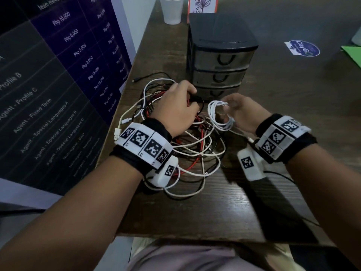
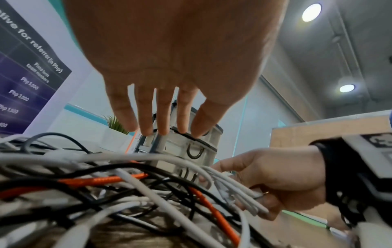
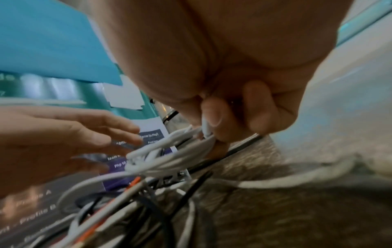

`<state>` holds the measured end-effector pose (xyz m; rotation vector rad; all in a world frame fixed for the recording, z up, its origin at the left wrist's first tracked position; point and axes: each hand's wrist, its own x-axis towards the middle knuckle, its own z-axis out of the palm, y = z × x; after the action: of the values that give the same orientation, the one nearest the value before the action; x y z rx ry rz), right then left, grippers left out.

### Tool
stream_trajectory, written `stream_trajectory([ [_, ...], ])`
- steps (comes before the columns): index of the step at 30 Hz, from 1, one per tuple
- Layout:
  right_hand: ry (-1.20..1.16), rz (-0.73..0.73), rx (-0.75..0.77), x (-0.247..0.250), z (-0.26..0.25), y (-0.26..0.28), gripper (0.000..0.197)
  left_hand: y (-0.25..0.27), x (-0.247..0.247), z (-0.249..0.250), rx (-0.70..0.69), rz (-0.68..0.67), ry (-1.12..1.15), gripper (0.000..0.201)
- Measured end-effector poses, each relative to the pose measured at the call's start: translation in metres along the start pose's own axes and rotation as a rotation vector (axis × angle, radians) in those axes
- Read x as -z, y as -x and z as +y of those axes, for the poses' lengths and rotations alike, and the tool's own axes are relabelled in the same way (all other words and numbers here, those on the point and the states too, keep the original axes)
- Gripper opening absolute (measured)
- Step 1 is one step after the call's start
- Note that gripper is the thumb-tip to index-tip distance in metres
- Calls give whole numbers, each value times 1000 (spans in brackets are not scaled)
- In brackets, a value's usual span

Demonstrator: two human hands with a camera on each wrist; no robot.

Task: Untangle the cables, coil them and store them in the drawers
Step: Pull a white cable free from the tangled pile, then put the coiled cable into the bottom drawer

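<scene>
A tangle of white, black and red cables [image 1: 195, 149] lies on the dark wooden table [image 1: 214, 212], in front of a small black three-drawer unit [image 1: 220, 61] whose drawers are closed. My right hand [image 1: 240, 112] grips a small coil of white cable [image 1: 216, 114] just right of the pile; the thumb and fingers pinch its loops [image 3: 169, 156], and its loose tail trails toward my wrist. My left hand [image 1: 175, 106] hovers over the far side of the tangle [image 2: 106, 184] with straight, spread fingers [image 2: 161, 117] and holds nothing. The left hand's fingertips are hidden in the head view.
A large dark poster board [image 1: 48, 75] stands along the table's left edge. A white plant pot [image 1: 172, 9] and an orange-framed card [image 1: 203, 4] sit behind the drawer unit. A round sticker [image 1: 302, 48] and green paper [image 1: 351, 53] lie at the right.
</scene>
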<state>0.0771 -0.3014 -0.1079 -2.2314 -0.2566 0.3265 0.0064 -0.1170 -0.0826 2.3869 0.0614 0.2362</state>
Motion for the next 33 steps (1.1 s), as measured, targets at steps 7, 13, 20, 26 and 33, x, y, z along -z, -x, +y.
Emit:
stream_trajectory([
  [7, 409, -105, -54, -3, -6, -20, 57, -16, -6, -7, 31, -330, -410, 44],
  [13, 542, -206, -63, -2, -14, -31, 64, -13, -5, -12, 40, -347, -467, 43],
  [20, 620, -217, -75, -5, -22, -38, 63, -12, -7, -18, 44, -399, -473, 44],
  [26, 653, -235, -83, 2, -23, -27, 58, -13, -7, -18, 48, -429, -489, 44],
  [33, 631, -242, -57, 12, -20, 2, 53, -11, -5, -14, 43, -431, -501, 43],
])
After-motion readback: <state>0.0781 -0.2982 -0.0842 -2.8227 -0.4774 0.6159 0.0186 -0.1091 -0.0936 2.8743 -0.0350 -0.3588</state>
